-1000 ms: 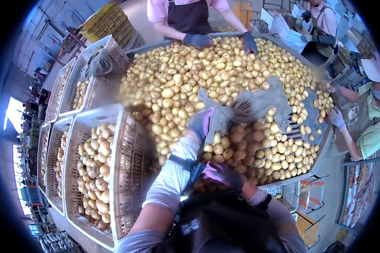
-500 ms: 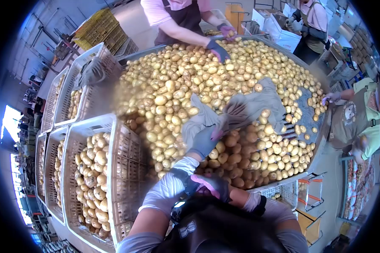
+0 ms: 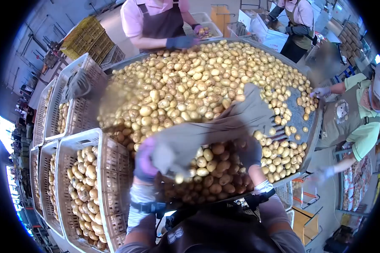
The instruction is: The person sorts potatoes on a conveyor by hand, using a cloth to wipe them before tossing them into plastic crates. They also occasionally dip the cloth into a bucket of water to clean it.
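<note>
A grey cloth garment [image 3: 211, 130] stretches across the near part of a big heap of potatoes [image 3: 177, 92]. At its left end my left hand [image 3: 146, 159], in a grey and purple glove, is closed on the fabric, a little smeared by motion. My right hand [image 3: 250, 151], in a dark glove, grips the lower edge towards the right, its fingertips partly lost in shadow. Below the cloth, between my forearms, shaded potatoes [image 3: 215, 168] show. The potatoes lie in a wide metal-rimmed sorting table [image 3: 310, 162].
White plastic crates [image 3: 107, 185] of potatoes stand at my left, one with a grey cloth [image 3: 78, 84] over its edge. Across the table a person [image 3: 156, 25] reaches over the heap beside a white basket [image 3: 203, 27]. Another person [image 3: 350, 109] stands at the right edge.
My right hand has come up from near my body to the cloth's right part. My left hand has moved left and nearer, pulling the cloth out. The person opposite has shifted left.
</note>
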Demonstrator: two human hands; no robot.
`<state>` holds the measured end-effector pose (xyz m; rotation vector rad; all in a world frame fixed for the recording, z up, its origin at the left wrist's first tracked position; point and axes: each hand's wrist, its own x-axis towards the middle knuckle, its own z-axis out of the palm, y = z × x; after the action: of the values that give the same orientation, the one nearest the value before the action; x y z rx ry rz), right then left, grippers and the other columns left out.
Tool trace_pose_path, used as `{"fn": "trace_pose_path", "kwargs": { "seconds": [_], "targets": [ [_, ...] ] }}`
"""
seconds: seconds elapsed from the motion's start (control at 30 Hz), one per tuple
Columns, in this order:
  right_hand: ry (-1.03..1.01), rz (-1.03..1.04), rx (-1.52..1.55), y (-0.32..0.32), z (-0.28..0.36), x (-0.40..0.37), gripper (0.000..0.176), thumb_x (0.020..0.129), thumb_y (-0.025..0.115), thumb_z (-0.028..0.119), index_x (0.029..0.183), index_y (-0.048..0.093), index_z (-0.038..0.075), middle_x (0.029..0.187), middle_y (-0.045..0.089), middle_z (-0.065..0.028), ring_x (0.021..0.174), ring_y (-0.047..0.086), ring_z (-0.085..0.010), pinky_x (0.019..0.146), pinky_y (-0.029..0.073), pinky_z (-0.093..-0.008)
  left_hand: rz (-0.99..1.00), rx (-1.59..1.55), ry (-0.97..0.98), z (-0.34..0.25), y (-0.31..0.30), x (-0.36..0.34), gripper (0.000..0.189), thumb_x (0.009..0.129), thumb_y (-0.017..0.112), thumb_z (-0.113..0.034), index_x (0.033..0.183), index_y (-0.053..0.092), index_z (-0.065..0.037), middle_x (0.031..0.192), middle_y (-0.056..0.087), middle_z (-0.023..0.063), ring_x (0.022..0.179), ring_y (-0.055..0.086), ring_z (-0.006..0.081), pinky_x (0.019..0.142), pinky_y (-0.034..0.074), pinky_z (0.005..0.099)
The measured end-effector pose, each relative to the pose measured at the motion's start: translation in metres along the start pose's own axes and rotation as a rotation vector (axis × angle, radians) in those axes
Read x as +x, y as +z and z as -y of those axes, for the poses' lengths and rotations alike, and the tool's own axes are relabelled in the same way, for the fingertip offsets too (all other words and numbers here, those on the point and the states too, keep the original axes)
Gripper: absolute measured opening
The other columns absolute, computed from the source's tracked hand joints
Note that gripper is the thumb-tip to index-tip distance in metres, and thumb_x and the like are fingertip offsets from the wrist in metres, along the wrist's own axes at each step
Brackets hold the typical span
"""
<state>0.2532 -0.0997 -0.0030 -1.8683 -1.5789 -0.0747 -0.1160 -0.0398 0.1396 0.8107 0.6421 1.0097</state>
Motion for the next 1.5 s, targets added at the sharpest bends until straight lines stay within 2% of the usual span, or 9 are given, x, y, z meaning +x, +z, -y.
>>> {"fn": "trace_pose_path", "kwargs": {
  "seconds": [0.1,0.4,0.5,0.67,0.87,1.03,1.2,1.27,1.5],
  "targets": [
    [0.435,0.404,0.283,-0.014,-0.006,-0.002,0.038,0.086,0.077,0.022,0.118,0.068,0.005,0.107,0.07,-0.0181,0.098,0.068,-0.0386,0.087,0.054,-0.0499,-0.156,-0.041,0.028,0.009,0.022,0.002,0.058,0.102,0.051,-0.04,0.139,0.056,0.005,0.133,0.066,0.0221,0.122,0.066,0.0329,0.107,0.055,0.0475],
    [0.2,0.177,0.324,-0.001,-0.034,-0.045,0.04,0.089,0.074,0.014,0.129,0.066,0.009,0.105,0.065,-0.0141,0.098,0.065,-0.0341,0.08,0.054,-0.0451,-0.139,0.813,0.123,0.02,0.028,-0.014,0.07,0.085,0.082,-0.031,0.143,0.057,-0.002,0.144,0.062,0.0168,0.132,0.061,0.0317,0.108,0.053,0.0393],
    [0.39,0.515,0.391,-0.041,-0.044,-0.058,0.041,0.088,0.072,0.012,0.129,0.066,0.011,0.114,0.069,-0.0172,0.101,0.067,-0.035,0.085,0.056,-0.0463,0.658,1.324,1.111,-0.088,0.093,0.026,0.072,0.07,0.09,-0.022,0.134,0.061,-0.005,0.136,0.067,0.0154,0.125,0.066,0.0263,0.098,0.056,0.0308],
    [-0.043,0.694,0.036,-0.047,-0.062,-0.118,0.049,0.083,0.072,0.013,0.131,0.067,0.018,0.134,0.065,-0.0162,0.123,0.06,-0.0384,0.111,0.046,-0.0483,-0.374,1.749,0.318,0.042,0.038,-0.024,0.042,0.085,0.08,-0.014,0.124,0.066,-0.005,0.115,0.071,0.0116,0.106,0.069,0.0345,0.095,0.057,0.0427],
    [0.283,0.487,0.263,-0.043,-0.048,-0.113,0.05,0.082,0.083,0.024,0.128,0.067,0.01,0.121,0.069,-0.0151,0.115,0.063,-0.0386,0.104,0.051,-0.046,0.074,1.454,0.164,0.114,0.012,-0.016,0.035,0.09,0.073,-0.015,0.123,0.065,-0.004,0.114,0.07,0.0111,0.103,0.068,0.031,0.094,0.056,0.0405],
    [0.545,0.207,1.008,-0.048,-0.003,-0.113,0.049,0.092,0.082,0.013,0.135,0.061,0.001,0.104,0.067,-0.0043,0.086,0.064,-0.0108,0.074,0.054,-0.027,0.431,1.253,0.095,0.139,-0.009,-0.02,0.03,0.095,0.068,-0.015,0.122,0.065,-0.004,0.112,0.069,0.0106,0.101,0.067,0.0281,0.093,0.055,0.0386],
    [0.553,0.511,0.878,-0.069,0.054,-0.104,0.049,0.091,0.083,0.022,0.133,0.065,0.006,0.092,0.07,-0.0044,0.071,0.069,-0.0175,0.068,0.055,-0.0309,0.745,0.988,0.203,0.171,0.002,-0.017,0.025,0.099,0.062,-0.016,0.121,0.064,-0.004,0.111,0.068,0.0102,0.099,0.066,0.0252,0.092,0.055,0.0368],
    [-0.079,0.405,0.579,-0.08,0.093,-0.084,0.044,0.086,0.081,0.028,0.124,0.07,0.009,0.096,0.074,-0.014,0.077,0.073,-0.0324,0.071,0.057,-0.0408,0.728,0.669,-0.029,0.178,0.025,-0.017,0.025,0.104,0.055,-0.018,0.122,0.062,-0.002,0.11,0.067,0.0111,0.096,0.065,0.024,0.09,0.055,0.0356],
    [0.057,0.559,0.288,-0.054,0.082,-0.116,0.036,0.089,0.078,0.031,0.117,0.072,0.009,0.103,0.074,-0.013,0.088,0.071,-0.0382,0.077,0.056,-0.0436,0.103,0.141,-0.519,0.181,0.056,-0.023,0.027,0.108,0.049,-0.024,0.117,0.06,-0.001,0.119,0.061,0.0125,0.104,0.06,0.022,0.094,0.051,0.0341]
  ]
}}
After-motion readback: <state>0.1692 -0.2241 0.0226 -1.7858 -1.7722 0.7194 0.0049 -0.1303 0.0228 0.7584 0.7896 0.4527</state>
